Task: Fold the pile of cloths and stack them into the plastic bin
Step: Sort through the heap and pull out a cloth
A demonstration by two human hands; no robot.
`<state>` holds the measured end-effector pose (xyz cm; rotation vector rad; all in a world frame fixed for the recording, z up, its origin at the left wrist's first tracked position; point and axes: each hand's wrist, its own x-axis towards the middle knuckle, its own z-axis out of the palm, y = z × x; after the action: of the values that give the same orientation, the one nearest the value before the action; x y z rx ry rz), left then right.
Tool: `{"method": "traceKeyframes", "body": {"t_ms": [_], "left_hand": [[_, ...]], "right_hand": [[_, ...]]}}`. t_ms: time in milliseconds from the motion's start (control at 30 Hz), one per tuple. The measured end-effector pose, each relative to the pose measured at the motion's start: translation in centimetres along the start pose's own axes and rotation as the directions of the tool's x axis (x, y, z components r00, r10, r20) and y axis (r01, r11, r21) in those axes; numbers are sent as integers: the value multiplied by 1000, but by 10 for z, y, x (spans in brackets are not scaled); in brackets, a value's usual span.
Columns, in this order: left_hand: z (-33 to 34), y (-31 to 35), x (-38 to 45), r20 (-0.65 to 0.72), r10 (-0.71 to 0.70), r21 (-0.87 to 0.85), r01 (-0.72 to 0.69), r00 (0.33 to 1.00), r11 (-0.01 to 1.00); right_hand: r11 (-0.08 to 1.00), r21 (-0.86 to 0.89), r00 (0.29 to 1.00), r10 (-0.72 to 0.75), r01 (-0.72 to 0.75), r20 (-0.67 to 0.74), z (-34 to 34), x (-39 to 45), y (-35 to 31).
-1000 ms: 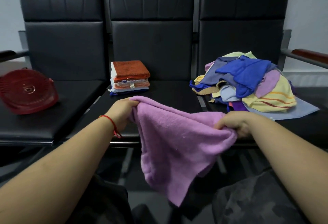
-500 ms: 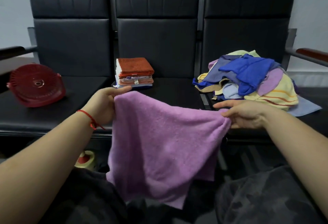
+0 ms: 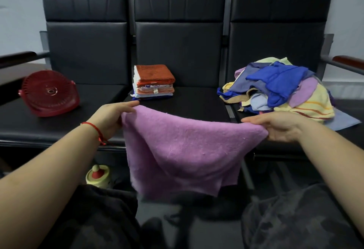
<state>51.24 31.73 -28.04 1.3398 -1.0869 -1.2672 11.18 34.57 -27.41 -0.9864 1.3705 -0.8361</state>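
Your left hand (image 3: 110,118) and right hand (image 3: 275,125) each pinch a top corner of the purple cloth (image 3: 183,150), which hangs in front of the folded stack (image 3: 154,81). Level both corners, then fold.

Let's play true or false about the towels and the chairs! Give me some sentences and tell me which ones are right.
1. Both hands hold the purple towel. True: the left hand and the right hand each pinch a top corner.
2. The folded stack has a blue cloth on top. False: an orange one is on top.
3. The messy pile sits on the right seat. True.
4. The red fan is on the floor. False: it lies on the left seat.
5. The purple towel is folded neatly. False: it hangs open.
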Motion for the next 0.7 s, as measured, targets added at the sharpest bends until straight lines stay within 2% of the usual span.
{"method": "traceKeyframes", "body": {"t_ms": [100,233,300,333,400,500,567,700], "left_hand": [[-3,-4,2,-41,56,73,-53,998,996],[-2,-4,-1,13,-2,114,1,1000,993],[-4,-6,-1,1,4,148,-4,1000,989],[-5,-7,-1,-22,44,216,-39,999,976],[-7,-8,-2,-55,151,446,-111,987,888],[-9,-8,-2,-29,252,711,-157,967,686],[-8,-8,-2,-12,290,821,-156,957,549],[-5,-7,-1,-1,292,888,-134,957,441]], "right_hand": [[991,-130,999,-6,13,54,3,-4,1],[968,-248,991,-15,47,130,5,-1,5],[916,-397,991,-14,65,130,7,-1,6],[852,-517,992,-17,80,126,8,-2,7],[671,-736,995,-33,93,96,14,-5,7],[490,-867,993,-106,89,42,17,-1,10],[463,-884,988,-157,70,-5,18,3,11],[465,-883,972,-228,58,-56,14,4,8]]}}
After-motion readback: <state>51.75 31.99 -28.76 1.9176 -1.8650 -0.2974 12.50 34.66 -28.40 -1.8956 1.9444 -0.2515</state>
